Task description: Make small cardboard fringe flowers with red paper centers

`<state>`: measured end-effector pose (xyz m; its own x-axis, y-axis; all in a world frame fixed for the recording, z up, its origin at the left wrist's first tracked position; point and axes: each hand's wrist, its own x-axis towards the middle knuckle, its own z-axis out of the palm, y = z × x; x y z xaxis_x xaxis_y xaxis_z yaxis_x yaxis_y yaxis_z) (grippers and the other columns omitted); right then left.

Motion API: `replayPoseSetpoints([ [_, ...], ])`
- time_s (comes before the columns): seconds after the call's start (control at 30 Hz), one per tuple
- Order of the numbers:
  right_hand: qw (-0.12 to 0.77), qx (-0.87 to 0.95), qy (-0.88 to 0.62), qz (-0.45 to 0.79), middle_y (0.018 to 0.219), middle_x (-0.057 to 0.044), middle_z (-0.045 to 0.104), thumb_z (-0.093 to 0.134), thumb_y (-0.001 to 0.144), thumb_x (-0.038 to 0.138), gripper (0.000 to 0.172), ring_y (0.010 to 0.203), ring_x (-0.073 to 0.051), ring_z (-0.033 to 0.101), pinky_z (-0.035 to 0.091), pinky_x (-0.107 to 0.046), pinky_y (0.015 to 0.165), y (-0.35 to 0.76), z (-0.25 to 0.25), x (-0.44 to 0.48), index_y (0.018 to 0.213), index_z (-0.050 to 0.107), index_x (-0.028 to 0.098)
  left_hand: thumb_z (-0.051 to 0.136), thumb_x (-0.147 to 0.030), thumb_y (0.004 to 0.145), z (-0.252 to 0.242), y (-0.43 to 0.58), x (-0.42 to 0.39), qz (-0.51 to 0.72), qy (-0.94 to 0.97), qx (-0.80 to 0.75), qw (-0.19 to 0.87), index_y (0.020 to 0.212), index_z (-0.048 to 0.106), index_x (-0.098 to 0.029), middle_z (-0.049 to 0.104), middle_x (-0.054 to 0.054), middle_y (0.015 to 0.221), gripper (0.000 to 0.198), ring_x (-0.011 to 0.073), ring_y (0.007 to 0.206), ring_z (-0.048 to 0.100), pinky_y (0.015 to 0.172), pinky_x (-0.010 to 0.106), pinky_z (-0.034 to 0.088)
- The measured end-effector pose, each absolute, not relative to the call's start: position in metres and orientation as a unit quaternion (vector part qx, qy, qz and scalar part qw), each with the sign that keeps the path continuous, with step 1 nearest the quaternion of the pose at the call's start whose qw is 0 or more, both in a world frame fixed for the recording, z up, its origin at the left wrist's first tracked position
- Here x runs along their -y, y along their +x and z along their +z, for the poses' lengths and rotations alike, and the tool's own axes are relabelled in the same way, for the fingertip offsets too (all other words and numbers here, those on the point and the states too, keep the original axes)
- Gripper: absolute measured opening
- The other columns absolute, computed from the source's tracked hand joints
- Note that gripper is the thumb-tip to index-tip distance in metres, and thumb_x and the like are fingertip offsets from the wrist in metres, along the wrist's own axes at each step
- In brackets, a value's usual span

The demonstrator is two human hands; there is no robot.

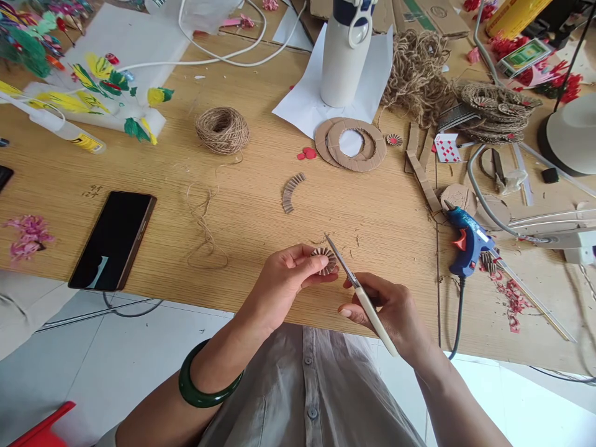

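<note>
Near the table's front edge, my left hand (293, 273) pinches a small round rosette of corrugated cardboard (321, 254) between thumb and fingers. My right hand (386, 304) grips white-handled scissors (370, 308), whose blades point up and to the left, close beside the rosette's right side. From this view I cannot tell whether the blades touch it. Beyond my hands lies a curved strip of corrugated cardboard (292, 193). Small brown scraps are scattered around the scissor tips.
A ball of twine (223, 130), cardboard rings (356, 144) and a white bottle (345, 59) stand further back. On the right lies a blue glue gun (468, 242) with its cable over the edge. A phone (112, 241) lies at left.
</note>
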<state>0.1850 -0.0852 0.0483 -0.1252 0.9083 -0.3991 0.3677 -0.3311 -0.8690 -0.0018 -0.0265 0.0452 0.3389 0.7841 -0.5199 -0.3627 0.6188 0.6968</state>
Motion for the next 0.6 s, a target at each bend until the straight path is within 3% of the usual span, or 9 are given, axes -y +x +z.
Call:
replayPoseSetpoints([
  [0.13, 0.219, 0.531, -0.597, 0.560, 0.071, 0.002, 0.049, 0.076, 0.076, 0.057, 0.052, 0.066, -0.014, 0.042, 0.035, -0.027, 0.060, 0.190, 0.057, 0.083, 0.104, 0.064, 0.016, 0.076, -0.023, 0.077, 0.046, -0.004, 0.026, 0.342, 0.253, -0.443, 0.789, 0.071, 0.071, -0.015, 0.072, 0.002, 0.077, 0.011, 0.0139, 0.079, 0.068, 0.081, 0.028, 0.057],
  [0.27, 0.178, 0.553, -0.587, 0.564, 0.073, 0.001, 0.053, 0.077, 0.073, 0.059, 0.053, 0.069, -0.015, 0.045, 0.038, -0.028, 0.064, 0.192, 0.065, 0.079, 0.102, 0.063, 0.017, 0.073, -0.023, 0.078, 0.050, -0.004, 0.025, 0.311, 0.290, -0.454, 0.783, 0.076, 0.073, -0.015, 0.073, 0.004, 0.079, 0.008, 0.0154, 0.079, 0.068, 0.080, 0.028, 0.055],
  [0.6, 0.169, 0.575, -0.565, 0.567, 0.066, 0.004, 0.044, 0.074, 0.076, 0.059, 0.046, 0.063, -0.013, 0.040, 0.033, -0.027, 0.056, 0.194, 0.064, 0.079, 0.091, 0.064, 0.017, 0.070, -0.022, 0.076, 0.050, -0.009, 0.023, 0.275, 0.305, -0.440, 0.799, 0.077, 0.073, -0.015, 0.074, 0.007, 0.080, 0.007, 0.0200, 0.080, 0.070, 0.078, 0.033, 0.058],
])
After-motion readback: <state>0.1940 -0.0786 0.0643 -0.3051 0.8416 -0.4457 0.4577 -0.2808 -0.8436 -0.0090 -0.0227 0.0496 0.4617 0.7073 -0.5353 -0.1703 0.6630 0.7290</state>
